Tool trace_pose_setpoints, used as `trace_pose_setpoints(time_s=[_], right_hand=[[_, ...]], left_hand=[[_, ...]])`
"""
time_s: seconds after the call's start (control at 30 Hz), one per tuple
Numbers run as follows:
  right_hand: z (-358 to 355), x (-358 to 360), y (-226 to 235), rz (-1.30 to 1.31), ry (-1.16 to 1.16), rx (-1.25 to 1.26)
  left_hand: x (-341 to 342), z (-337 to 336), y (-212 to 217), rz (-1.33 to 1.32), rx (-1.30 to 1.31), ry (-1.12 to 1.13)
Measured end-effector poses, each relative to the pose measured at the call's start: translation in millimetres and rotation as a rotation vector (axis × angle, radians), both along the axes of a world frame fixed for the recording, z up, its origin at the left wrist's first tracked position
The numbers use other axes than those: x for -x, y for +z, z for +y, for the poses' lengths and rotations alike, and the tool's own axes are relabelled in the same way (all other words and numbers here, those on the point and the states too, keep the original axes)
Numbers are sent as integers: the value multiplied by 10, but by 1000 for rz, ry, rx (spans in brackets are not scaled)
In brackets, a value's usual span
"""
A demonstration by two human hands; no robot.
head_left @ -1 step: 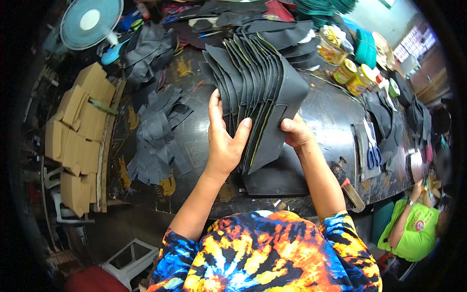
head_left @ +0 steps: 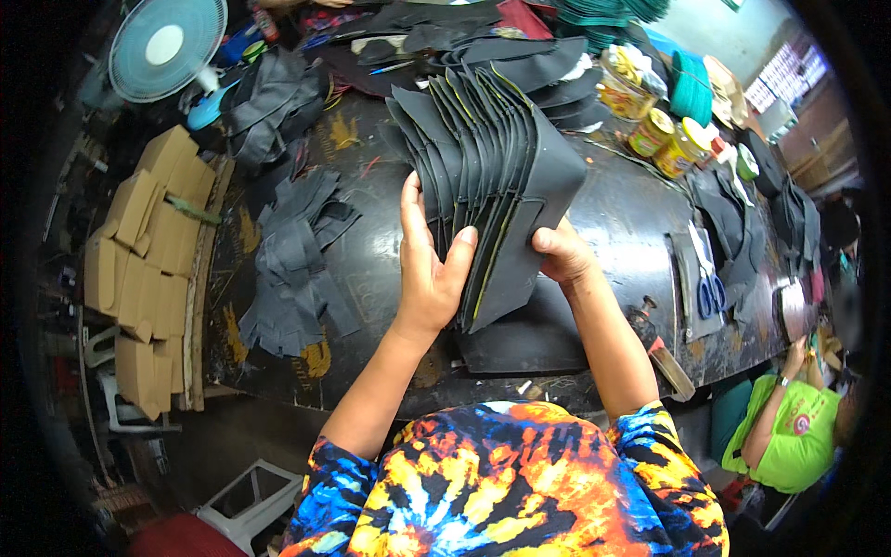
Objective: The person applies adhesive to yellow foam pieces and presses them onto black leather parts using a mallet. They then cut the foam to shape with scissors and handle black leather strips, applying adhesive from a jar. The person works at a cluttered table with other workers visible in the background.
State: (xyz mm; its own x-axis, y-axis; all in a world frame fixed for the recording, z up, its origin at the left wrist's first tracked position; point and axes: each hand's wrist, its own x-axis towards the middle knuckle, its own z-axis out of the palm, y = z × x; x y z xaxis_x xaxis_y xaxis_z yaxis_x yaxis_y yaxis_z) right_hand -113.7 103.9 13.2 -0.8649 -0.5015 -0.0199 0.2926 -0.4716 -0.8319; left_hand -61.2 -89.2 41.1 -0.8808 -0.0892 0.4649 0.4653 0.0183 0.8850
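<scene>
Upright over the table, I hold a fanned stack of black sheet pieces (head_left: 548,167), leather-like, with stitched-looking seams and some yellow edges. My left hand (head_left: 432,278) is closed round the stack's left side, thumb on the near edges and fingers behind. On the other side my right hand (head_left: 564,251) grips the outermost piece, with its thumb in front and the other fingers mostly hidden. Below the stack a flat black piece (head_left: 529,339) lies at the table's near edge.
Dark grey strips (head_left: 297,260) are heaped at left, beside cardboard boxes (head_left: 139,278) and a fan (head_left: 165,46). Blue-handled scissors (head_left: 710,292), a wooden-handled tool (head_left: 673,371) and yellow jars (head_left: 682,148) are at right. A person in a green shirt (head_left: 789,432) sits lower right.
The surroundings have shifted very slightly left in view. My hands keep the same hold on the stack.
</scene>
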Motion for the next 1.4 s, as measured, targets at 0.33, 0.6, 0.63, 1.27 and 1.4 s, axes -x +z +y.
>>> trace_pose_setpoints(time_s=[0.33, 0.6, 0.63, 1.27, 1.4], right_hand=[[309, -56, 792, 897, -305, -748], [136, 277, 511, 1133, -14, -1348], [105, 319, 472, 1143, 7, -1359], [200, 269, 446, 1106, -148, -1175], [136, 152, 496, 1111, -290, -1041]], left_hand=[[48, 88, 214, -337, -697, -417], [280, 136, -309, -766, -1013, -136], [261, 128, -384, -711, -1028, -171], [-85, 229, -648, -457, -784, -201], [-64, 172, -465, -356, -652, -176]])
